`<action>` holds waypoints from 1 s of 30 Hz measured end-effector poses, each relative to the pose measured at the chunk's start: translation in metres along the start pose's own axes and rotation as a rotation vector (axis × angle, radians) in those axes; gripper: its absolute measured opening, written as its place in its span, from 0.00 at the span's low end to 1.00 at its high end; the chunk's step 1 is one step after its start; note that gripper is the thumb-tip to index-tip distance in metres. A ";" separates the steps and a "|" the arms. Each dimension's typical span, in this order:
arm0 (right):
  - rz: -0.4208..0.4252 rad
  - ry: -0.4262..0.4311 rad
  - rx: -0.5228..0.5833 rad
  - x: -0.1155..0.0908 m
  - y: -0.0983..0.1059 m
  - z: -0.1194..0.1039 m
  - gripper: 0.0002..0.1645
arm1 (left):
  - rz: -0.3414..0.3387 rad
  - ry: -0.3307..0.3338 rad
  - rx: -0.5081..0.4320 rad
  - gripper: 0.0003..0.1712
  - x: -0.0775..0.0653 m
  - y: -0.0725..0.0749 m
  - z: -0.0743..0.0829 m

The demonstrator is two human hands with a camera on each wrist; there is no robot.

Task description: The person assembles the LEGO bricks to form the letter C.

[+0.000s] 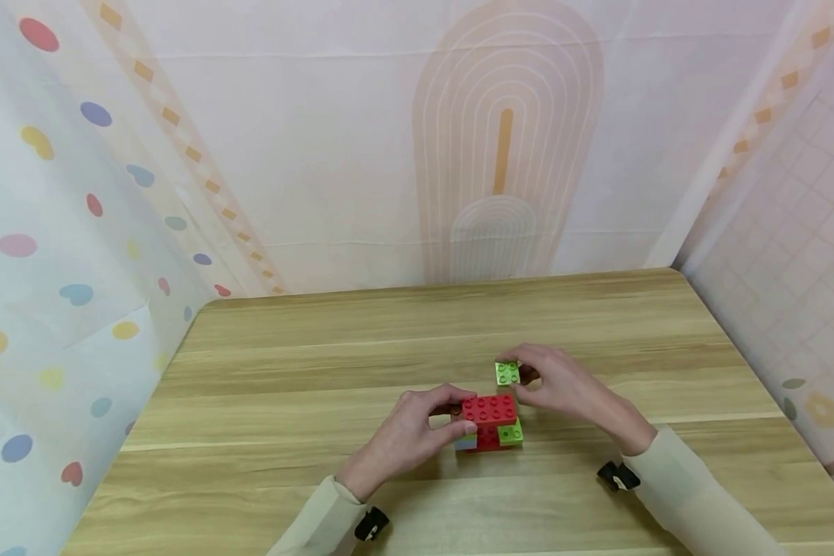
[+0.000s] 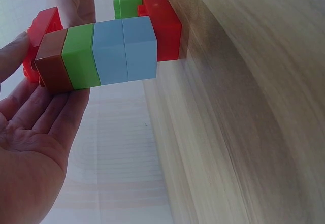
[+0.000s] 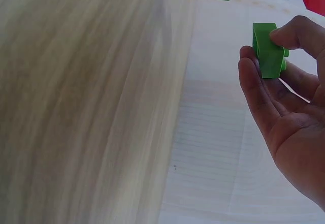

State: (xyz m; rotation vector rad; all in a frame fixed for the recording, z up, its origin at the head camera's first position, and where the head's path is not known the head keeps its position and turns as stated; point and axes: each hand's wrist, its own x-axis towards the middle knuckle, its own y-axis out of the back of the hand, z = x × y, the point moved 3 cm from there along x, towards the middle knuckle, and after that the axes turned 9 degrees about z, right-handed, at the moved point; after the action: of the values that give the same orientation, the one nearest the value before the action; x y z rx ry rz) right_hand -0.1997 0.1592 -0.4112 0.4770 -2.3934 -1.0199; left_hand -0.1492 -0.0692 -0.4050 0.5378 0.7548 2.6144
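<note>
My left hand pinches a long red brick between thumb and fingers at the top of a small brick build. Under that brick, the left wrist view shows a column of a brown brick, a green brick and two light blue bricks. The column stands on a red base brick, whose other end carries a low green brick. Just behind the build, my right hand pinches a loose square green brick, studs up, held above the table.
The build stands on a wood-grain table. A patterned cloth wall rises behind the far edge, with more cloth at left and right. Black straps sit at both sleeve cuffs.
</note>
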 end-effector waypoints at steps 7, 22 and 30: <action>-0.009 0.000 0.042 -0.003 0.001 -0.002 0.24 | 0.004 -0.001 -0.004 0.21 0.000 0.000 0.000; -0.016 0.020 0.084 -0.012 0.007 -0.007 0.23 | -0.007 0.008 -0.023 0.22 0.000 0.000 0.000; -0.031 0.046 0.103 -0.018 0.008 -0.009 0.23 | -0.008 0.002 -0.024 0.22 0.000 0.000 0.000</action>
State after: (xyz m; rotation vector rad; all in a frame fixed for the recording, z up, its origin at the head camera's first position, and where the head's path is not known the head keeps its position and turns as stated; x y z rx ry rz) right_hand -0.1810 0.1680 -0.4047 0.5700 -2.4128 -0.8922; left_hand -0.1490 -0.0693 -0.4049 0.5243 0.7233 2.6139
